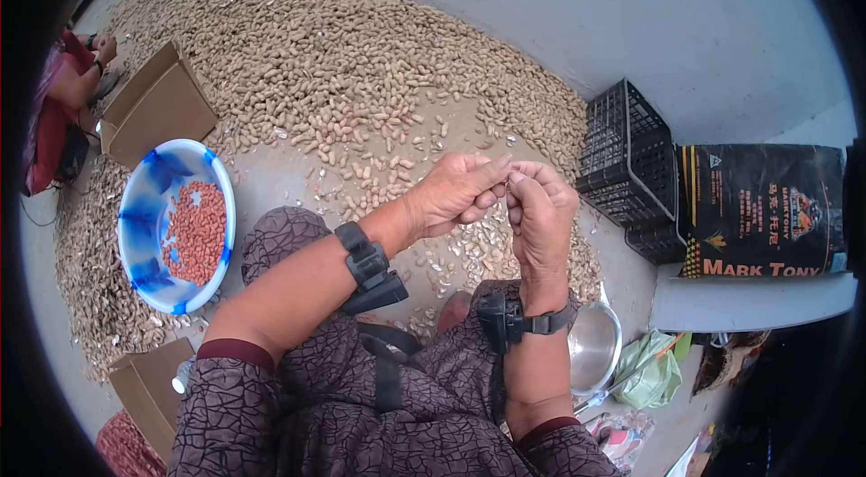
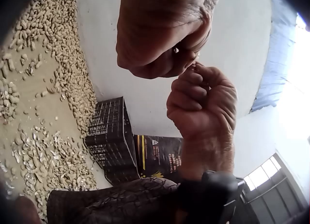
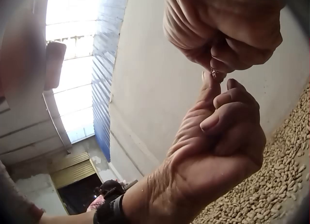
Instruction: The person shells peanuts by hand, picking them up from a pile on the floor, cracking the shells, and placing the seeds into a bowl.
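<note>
Patterned garment (image 1: 406,396): lying nearest the camera, covering the wearer's lap and sleeves.
Second person (image 1: 68,107): sitting at the far left edge, partly cut off.
Cardboard box (image 1: 161,107): standing open between this person and the basin.
Basin (image 1: 135,233): blue and white, holding shelled reddish kernels (image 1: 198,229).
Peanut pile (image 1: 316,62): spreading over the floor along the wall, in-shell nuts lying loose at its near edge.
Left hand (image 1: 456,197): curling its fingers, the grip closing narrowly on one side of the small piece.
Small piece (image 3: 218,75): sitting between the fingertips of both hands, raised above the floor; its exact kind is too small to tell.
Right hand (image 1: 541,206): meeting the left, its grip pinching the same piece.
Metal bowl (image 1: 591,346): resting beside the right forearm.
Black crate (image 1: 627,148): standing beside the pile's right end.
Printed sack (image 1: 767,211): showing "MARK TONY", standing just right of the crate.
</note>
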A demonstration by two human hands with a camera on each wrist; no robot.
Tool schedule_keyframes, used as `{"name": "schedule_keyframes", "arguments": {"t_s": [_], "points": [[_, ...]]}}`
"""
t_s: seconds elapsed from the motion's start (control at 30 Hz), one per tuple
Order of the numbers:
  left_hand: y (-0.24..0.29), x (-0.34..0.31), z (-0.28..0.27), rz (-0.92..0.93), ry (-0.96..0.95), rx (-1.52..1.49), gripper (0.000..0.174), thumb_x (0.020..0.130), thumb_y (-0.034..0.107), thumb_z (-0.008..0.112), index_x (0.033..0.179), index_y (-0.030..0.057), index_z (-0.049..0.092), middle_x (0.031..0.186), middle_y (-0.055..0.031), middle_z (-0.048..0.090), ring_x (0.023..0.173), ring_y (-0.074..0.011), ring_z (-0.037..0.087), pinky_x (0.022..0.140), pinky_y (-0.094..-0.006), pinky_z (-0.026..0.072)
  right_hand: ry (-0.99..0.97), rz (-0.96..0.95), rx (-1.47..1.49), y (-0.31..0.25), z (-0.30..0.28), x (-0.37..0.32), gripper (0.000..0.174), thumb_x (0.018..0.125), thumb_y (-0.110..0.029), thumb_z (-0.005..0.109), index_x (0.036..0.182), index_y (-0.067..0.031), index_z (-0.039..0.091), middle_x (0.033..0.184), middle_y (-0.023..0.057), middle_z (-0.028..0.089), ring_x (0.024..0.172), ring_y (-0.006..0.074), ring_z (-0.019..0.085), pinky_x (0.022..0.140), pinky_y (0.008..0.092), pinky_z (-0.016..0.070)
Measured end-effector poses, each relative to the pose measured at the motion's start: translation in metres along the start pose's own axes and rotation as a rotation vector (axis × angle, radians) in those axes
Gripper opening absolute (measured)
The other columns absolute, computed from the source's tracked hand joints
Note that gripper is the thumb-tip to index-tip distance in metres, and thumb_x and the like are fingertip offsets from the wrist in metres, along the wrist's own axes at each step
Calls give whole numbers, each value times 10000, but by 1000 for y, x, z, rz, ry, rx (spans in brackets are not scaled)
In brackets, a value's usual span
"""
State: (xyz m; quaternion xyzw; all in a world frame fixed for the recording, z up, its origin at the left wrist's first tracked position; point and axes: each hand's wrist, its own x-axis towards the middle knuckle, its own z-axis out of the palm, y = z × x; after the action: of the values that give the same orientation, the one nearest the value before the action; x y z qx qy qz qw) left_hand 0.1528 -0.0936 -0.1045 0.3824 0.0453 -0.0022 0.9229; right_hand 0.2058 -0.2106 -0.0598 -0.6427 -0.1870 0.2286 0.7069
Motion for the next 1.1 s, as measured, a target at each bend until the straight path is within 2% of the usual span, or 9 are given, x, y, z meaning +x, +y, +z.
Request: {"name": "schedule_keyframes", "arguments": {"t_s": [0.03,0.1,0.2,0.3,0.5,0.63,0.8,1.03,1.1], "points": [[0,0,-1,-30,25,61,285,867,308,504,770,40,517,573,9,455,411,-24,365,326,-147,267,-1,0,-2,1,0,0,114,787,-27,503,855,36,568,626,19,553,494,30,432,428,153,312],[-3,3,-1,16,60,122,269,868,292,505,776,39,520,576,9,462,414,-25,372,332,-150,270,103,-168,-281,4,0,1,106,785,-36,512,802,40,584,603,2,539,514,24,428,437,166,314],[-3,3,1,72,102,210,229,873,248,495,781,39,522,586,5,481,420,-30,388,342,-156,280,138,-239,-358,4,6,-1,108,783,-38,518,774,40,592,601,-8,532,523,26,434,446,180,333],[-5,2,1,99,88,220,182,872,192,472,789,39,523,606,-3,502,427,-36,402,350,-159,288,128,-153,-327,3,2,0,102,780,-32,519,771,39,591,600,-10,536,515,33,440,451,185,348],[0,-1,0,42,38,148,118,834,114,463,809,19,529,627,-17,522,444,-41,433,357,-156,306,78,-285,-499,5,4,2,107,782,-32,510,790,44,585,599,38,572,525,60,505,471,195,395],[1,0,-4,26,-16,71,107,813,89,473,794,2,533,625,-24,527,451,-42,453,358,-157,322,12,-203,-503,-4,6,-1,97,780,-29,510,787,44,573,592,63,584,532,77,540,482,206,419],[-3,1,-3,61,23,45,109,814,92,492,800,-6,537,620,-31,525,442,-50,452,370,-165,343,80,-364,-615,6,9,0,76,770,-10,502,743,45,547,564,90,588,511,103,569,478,227,440],[-5,-2,3,216,184,135,109,811,81,510,803,-23,542,616,-43,524,440,-65,460,371,-177,362,112,-305,-497,12,11,2,80,777,-19,504,742,40,546,579,74,585,520,95,557,463,212,423],[-7,-3,5,249,200,164,113,820,89,505,817,-17,544,622,-39,526,434,-55,446,367,-168,350,109,-185,-303,10,11,2,93,787,-35,505,737,33,547,608,52,579,523,77,522,456,197,398]]}}
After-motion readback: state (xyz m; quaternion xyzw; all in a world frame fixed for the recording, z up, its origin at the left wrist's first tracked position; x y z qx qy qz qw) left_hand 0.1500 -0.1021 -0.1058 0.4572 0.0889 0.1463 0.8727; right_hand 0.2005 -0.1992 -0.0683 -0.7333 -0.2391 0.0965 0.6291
